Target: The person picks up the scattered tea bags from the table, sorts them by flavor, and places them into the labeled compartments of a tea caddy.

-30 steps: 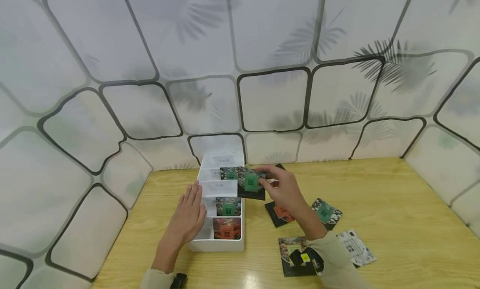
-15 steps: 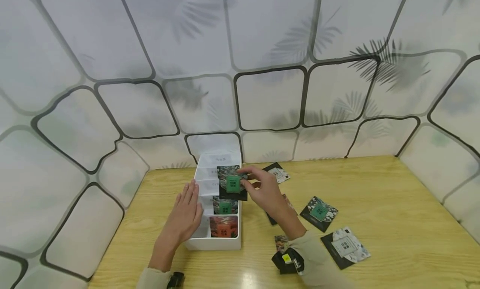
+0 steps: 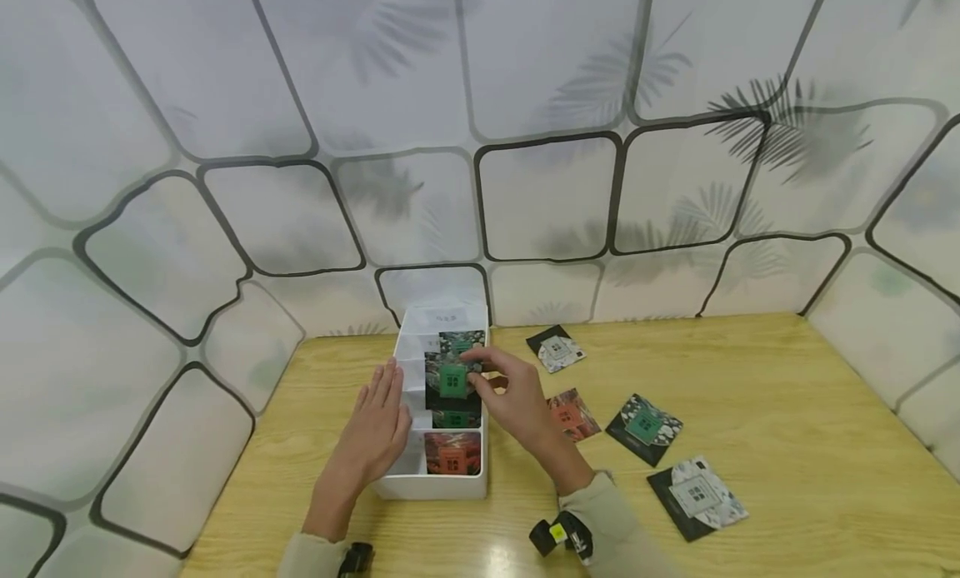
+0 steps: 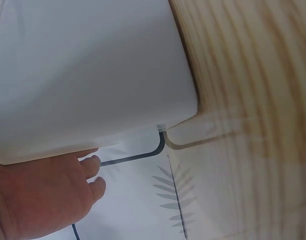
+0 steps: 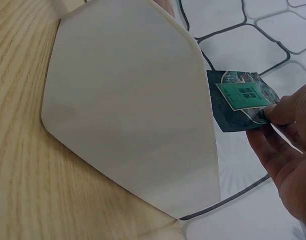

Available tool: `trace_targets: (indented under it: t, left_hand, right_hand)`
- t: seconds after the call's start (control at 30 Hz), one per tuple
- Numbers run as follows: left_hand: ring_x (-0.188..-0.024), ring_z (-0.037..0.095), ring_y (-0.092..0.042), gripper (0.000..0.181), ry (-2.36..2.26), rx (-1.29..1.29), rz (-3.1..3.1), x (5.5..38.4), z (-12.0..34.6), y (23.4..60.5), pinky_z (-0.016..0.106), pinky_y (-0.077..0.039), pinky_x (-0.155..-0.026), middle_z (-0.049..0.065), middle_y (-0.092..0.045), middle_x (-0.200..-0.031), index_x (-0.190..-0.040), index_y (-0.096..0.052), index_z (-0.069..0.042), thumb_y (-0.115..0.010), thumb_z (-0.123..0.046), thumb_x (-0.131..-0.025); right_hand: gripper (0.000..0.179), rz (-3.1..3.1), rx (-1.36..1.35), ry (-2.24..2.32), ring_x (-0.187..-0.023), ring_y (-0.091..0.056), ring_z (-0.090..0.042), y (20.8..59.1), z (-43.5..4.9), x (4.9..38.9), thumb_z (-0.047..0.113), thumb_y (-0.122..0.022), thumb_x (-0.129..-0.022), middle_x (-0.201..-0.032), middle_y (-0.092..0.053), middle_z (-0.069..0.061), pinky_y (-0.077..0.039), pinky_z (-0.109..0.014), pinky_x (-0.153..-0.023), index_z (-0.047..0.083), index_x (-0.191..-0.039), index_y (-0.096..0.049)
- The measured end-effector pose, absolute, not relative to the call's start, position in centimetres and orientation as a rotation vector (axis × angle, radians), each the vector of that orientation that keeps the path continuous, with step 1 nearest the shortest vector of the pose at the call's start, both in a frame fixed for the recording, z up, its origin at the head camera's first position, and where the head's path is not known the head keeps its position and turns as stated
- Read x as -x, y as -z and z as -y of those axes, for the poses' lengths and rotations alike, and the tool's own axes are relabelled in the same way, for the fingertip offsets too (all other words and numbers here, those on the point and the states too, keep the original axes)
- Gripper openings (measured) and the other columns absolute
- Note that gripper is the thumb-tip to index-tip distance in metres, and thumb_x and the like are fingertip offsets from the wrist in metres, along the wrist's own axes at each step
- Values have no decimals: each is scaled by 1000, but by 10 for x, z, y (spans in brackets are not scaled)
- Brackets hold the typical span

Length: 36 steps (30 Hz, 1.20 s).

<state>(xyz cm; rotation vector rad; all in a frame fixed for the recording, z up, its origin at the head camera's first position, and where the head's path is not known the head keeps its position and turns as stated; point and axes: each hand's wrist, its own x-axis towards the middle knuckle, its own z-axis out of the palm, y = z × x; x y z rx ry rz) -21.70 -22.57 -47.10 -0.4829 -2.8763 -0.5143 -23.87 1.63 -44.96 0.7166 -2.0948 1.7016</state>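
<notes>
Green-labelled packet [image 3: 453, 381], black below and patterned above, is being held over the white box [image 3: 431, 487], the right hand [image 3: 517, 395] clamping its right edge between thumb and fingers. The left hand [image 3: 375, 428] is resting along the box's left side, its fingers straight. Inside the box's front compartment [image 3: 412, 461] a red packet [image 3: 453, 456] is standing, while loose packets [image 3: 697, 496] are lying on the worktop [image 3: 795, 411] right of the box. The right wrist view is showing the box's plain outer wall [image 5: 132, 105], which the head view is hiding.

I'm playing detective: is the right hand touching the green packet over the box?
Touching: the right wrist view shows the right hand pinching the green packet by its edge.
</notes>
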Motion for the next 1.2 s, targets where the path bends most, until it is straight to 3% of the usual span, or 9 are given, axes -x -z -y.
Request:
trace_targets:
  t: [0.6, 1.2]
  left_hand:
    - [-153, 44, -19, 57, 491, 491, 2853, 217, 226, 474, 62, -21, -120, 24, -20, -167, -157, -27, 10, -39, -15, -107]
    - [-153, 45, -19, 57, 511, 500, 2846, 218, 227, 475, 63, -21, -119, 25, -21, -166, -157, -28, 10, -38, -16, -108]
  right_hand:
    - [33, 2216, -785, -1603, -98, -71, -19, 458, -16, 236, -5, -72, -92, -115, -73, -2, -60, -26, -73, 13, -119, -73]
    - [28, 2258, -862, -1571, -95, -72, -17, 464, -15, 235, -5, -71, -92, -113, -73, -3, -61, -28, -74, 10, -116, -73]
